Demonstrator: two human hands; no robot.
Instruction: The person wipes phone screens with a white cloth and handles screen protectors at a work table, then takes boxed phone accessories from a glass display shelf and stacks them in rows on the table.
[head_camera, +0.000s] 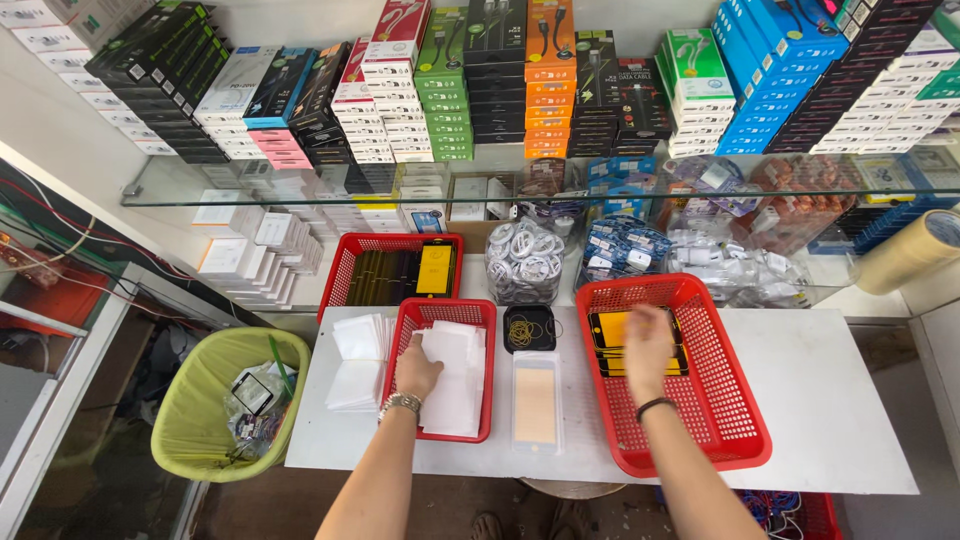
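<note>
My left hand (416, 368) reaches into a small red basket (407, 318) and rests on a stack of white paper sleeves (455, 385); its wrist wears a metal watch. My right hand (648, 343) is inside a larger red basket (725, 400) on the right, lying on flat yellow-and-black packs (605, 330); whether it grips one I cannot tell. A black band circles that wrist. Between the two baskets lies a clear flat tray (536, 403) with a pale card in it.
Loose white sleeves (357, 358) lie left of the small basket. A black dish of rubber bands (528, 328), a third red basket (352, 262) with dark packs, bags of cables (523, 262), a green bin (230, 400), a tape roll (908, 252) and shelves of boxes surround the table.
</note>
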